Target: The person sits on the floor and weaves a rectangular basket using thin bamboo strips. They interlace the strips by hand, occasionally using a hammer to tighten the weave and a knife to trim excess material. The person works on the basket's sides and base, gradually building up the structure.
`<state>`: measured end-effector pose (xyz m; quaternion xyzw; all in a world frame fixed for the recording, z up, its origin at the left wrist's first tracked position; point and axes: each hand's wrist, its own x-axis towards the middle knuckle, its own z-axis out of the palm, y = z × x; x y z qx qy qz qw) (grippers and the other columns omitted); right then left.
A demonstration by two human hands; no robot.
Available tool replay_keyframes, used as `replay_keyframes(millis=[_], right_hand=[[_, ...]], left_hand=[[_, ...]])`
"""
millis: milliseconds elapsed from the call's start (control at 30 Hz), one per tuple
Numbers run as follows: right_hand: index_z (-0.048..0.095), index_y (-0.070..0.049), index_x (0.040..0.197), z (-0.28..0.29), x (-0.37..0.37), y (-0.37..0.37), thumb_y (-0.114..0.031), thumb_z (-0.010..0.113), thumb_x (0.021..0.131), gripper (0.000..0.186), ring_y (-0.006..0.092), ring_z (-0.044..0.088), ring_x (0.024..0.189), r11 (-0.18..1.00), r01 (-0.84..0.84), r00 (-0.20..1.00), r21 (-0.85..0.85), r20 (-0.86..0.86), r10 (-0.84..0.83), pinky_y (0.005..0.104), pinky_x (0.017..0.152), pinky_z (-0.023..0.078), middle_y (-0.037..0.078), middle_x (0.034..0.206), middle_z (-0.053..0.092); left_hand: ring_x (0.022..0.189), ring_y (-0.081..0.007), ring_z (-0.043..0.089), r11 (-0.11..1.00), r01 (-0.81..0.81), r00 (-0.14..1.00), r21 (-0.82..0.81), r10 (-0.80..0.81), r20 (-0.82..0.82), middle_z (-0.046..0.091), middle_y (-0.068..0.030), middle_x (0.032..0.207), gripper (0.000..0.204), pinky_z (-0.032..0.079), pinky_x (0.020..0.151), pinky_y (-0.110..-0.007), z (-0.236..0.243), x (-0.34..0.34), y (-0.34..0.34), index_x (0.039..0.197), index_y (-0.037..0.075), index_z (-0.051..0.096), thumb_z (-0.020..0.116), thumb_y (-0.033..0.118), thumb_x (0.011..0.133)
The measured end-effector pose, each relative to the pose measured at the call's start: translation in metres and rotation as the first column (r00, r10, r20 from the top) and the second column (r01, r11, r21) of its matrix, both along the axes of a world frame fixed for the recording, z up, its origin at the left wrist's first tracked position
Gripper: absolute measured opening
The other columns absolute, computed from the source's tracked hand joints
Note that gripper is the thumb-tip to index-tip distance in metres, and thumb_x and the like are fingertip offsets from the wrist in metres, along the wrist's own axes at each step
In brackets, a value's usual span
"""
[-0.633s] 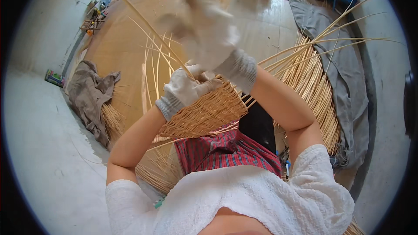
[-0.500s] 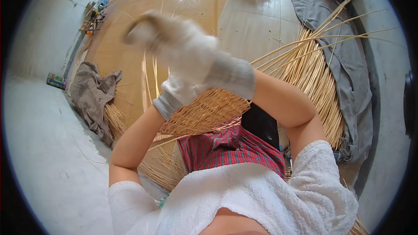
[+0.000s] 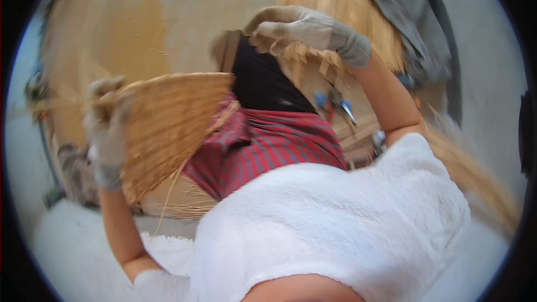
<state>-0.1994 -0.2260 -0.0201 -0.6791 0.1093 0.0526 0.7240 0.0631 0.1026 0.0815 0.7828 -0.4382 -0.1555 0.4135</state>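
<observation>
A woven wicker basket hangs tilted at my left, with its rim toward the middle of the view. My gloved left hand grips it at its far left side, and loose strands stick out by the fingers. My gloved right hand is raised over my right leg, apart from the basket. Its fingers are bent and spread a little, with nothing seen in them. A red and grey striped cloth covers my lap. Motion smears part of the view.
Tools with blue handles lie on the floor to the right of my lap. Beyond them is a large bundle of pale wicker rods, partly under a grey cloth. A grey-brown cloth lies by the left wall.
My hands, crossed before, are now apart. The basket has come up and to the left with my left hand, and my right hand has swung over to the right. The view has turned.
</observation>
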Motion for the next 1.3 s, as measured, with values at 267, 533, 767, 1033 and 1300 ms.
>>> replay_keyframes(millis=[267,533,767,1033,1300], right_hand=[[0.073,-0.006,0.112,-0.362,-0.322,0.078,-0.037,0.047,0.100,0.042,0.0353,0.069,0.111,0.839,-0.189,0.329,-0.510,-0.838,-0.435,0.0472,0.097,0.054,0.024,0.119,0.070],[0.071,-0.009,0.121,-0.539,-0.348,0.255,-0.025,0.049,0.102,0.033,0.0338,0.067,0.118,0.489,0.620,-0.363,-0.613,-0.777,-0.514,0.0433,0.093,0.056,0.018,0.126,0.071],[0.074,-0.009,0.104,-0.560,-0.323,0.232,-0.037,0.072,0.094,0.029,0.0216,0.076,0.094,0.250,0.725,-0.563,-0.642,-0.761,-0.322,0.0394,0.075,0.060,0.010,0.109,0.078],[0.058,-0.015,0.091,-0.496,-0.322,0.221,-0.029,0.072,0.097,0.021,0.0179,0.050,0.053,-0.167,0.922,-0.386,-0.350,-0.871,-0.304,0.0347,0.044,0.044,0.003,0.074,0.053],[0.065,-0.007,0.102,-0.354,-0.295,0.201,-0.024,0.071,0.100,0.018,0.0065,0.059,0.056,-0.545,0.806,-0.085,0.232,-0.865,-0.494,0.0216,0.047,0.052,0.002,0.075,0.065]], left_hand=[[0.093,-0.0075,0.056,0.995,0.037,0.997,0.091,-0.043,0.066,0.063,-0.0012,0.099,0.030,0.045,0.085,-0.023,0.003,0.012,-0.001,0.130,0.000,0.055,0.061,0.014,0.104],[0.096,-0.0090,0.057,0.993,-0.030,0.999,0.111,0.034,-0.034,0.064,-0.0026,0.106,0.036,0.047,0.093,-0.026,0.014,0.035,0.028,0.132,-0.001,0.054,0.062,0.021,0.103],[0.092,-0.0085,0.055,0.989,-0.125,0.970,0.082,0.105,0.219,0.061,-0.0016,0.101,0.036,0.047,0.088,-0.025,0.021,0.024,0.012,0.129,-0.002,0.056,0.062,0.021,0.103],[0.105,-0.0134,0.057,0.982,-0.092,0.991,0.166,0.074,0.112,0.061,-0.0062,0.116,0.042,0.048,0.095,-0.031,0.024,0.049,0.043,0.134,-0.002,0.055,0.062,0.026,0.104],[0.103,-0.0118,0.062,0.989,-0.034,0.967,0.147,-0.005,0.257,0.066,-0.0054,0.113,0.027,0.050,0.090,-0.028,0.022,-0.018,-0.007,0.125,0.000,0.062,0.065,0.012,0.101]])
